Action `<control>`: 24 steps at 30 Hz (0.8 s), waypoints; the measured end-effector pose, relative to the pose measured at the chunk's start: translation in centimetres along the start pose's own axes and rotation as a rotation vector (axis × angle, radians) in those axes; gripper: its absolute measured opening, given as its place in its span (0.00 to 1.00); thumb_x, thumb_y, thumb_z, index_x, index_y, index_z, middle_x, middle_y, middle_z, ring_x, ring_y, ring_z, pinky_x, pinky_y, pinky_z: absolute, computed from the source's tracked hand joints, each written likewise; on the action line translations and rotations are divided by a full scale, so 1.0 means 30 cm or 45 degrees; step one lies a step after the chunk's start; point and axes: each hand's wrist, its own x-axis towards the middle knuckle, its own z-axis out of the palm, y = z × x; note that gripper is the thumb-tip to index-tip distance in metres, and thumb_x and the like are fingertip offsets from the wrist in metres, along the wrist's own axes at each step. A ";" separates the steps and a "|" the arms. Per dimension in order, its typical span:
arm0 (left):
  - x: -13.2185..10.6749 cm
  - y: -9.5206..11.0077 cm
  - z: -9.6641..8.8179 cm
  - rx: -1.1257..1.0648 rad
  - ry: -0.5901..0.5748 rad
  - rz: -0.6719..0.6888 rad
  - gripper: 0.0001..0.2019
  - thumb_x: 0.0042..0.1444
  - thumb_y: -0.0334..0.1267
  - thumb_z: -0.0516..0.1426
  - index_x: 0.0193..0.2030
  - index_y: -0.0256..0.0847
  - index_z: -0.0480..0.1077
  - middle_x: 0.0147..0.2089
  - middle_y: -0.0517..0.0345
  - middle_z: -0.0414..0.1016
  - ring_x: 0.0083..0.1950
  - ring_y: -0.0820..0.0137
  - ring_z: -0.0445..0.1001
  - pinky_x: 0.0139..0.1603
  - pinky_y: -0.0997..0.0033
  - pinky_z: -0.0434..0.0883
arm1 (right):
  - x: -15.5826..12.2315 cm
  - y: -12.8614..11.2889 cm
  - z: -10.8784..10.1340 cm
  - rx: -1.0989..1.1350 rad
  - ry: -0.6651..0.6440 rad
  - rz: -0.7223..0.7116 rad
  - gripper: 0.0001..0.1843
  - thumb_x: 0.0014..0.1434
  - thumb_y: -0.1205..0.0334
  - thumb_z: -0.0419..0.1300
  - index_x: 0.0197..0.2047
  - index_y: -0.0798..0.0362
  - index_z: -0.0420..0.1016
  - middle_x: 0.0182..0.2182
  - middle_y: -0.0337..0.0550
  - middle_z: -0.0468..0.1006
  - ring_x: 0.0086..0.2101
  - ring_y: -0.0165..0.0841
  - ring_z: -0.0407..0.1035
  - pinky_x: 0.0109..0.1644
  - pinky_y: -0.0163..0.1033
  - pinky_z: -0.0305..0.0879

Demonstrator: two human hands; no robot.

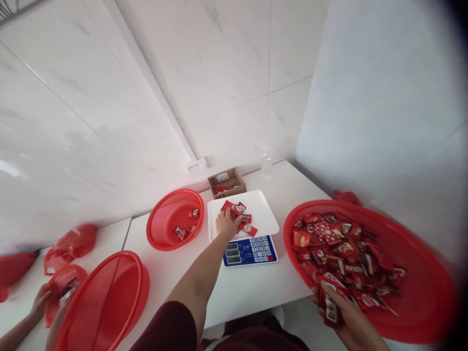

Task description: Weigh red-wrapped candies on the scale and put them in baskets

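Observation:
My left hand reaches over the white tray of a digital scale, thumb and fingers apart. It rests at a small pile of red snack packets lying on that tray. Whether a packet is caught under the palm is hidden. On the right, my right hand is closed around red snack packets, at the near rim of a large red basket. Many more red packets are heaped inside this basket.
A small cardboard box with red packets stands behind the scale, near a clear bottle. Left of the scale is a red basket with several packets. Another red basket stands nearer. Beyond it, another person's hands hold a red bag.

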 end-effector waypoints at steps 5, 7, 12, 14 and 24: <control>-0.135 0.039 -0.060 -0.528 0.046 0.178 0.12 0.63 0.41 0.48 0.46 0.41 0.68 0.46 0.51 0.72 0.50 0.64 0.69 0.53 0.64 0.64 | -0.014 0.018 0.053 -0.078 -0.061 -0.030 0.16 0.37 0.54 0.72 0.30 0.48 0.77 0.29 0.40 0.80 0.27 0.32 0.72 0.26 0.33 0.68; -0.262 0.065 -0.076 -0.738 -0.076 0.287 0.12 0.64 0.42 0.46 0.41 0.41 0.69 0.41 0.55 0.72 0.45 0.68 0.70 0.49 0.67 0.67 | -0.036 0.032 0.120 -0.173 -0.177 -0.035 0.21 0.37 0.52 0.72 0.36 0.47 0.77 0.34 0.41 0.81 0.28 0.31 0.71 0.27 0.33 0.67; -0.535 0.090 -0.101 -1.172 -0.285 0.317 0.19 0.66 0.48 0.42 0.42 0.40 0.69 0.44 0.51 0.71 0.47 0.68 0.69 0.53 0.64 0.67 | -0.070 0.121 0.320 -0.473 -0.501 -0.049 0.21 0.42 0.45 0.68 0.33 0.51 0.73 0.21 0.36 0.73 0.23 0.27 0.64 0.24 0.31 0.57; -0.567 0.058 -0.105 -1.182 -0.303 0.352 0.21 0.66 0.48 0.41 0.45 0.40 0.70 0.49 0.49 0.69 0.54 0.67 0.67 0.59 0.61 0.63 | -0.063 0.168 0.374 -0.500 -0.551 -0.050 0.20 0.43 0.44 0.67 0.28 0.52 0.69 0.18 0.32 0.68 0.20 0.24 0.59 0.23 0.31 0.53; -0.391 -0.510 -0.226 -0.464 0.011 -0.019 0.28 0.56 0.44 0.54 0.63 0.37 0.58 0.66 0.42 0.57 0.69 0.55 0.51 0.67 0.49 0.51 | -0.032 0.226 0.499 -0.555 -0.455 0.022 0.24 0.36 0.44 0.71 0.31 0.52 0.75 0.20 0.34 0.73 0.21 0.23 0.63 0.23 0.28 0.57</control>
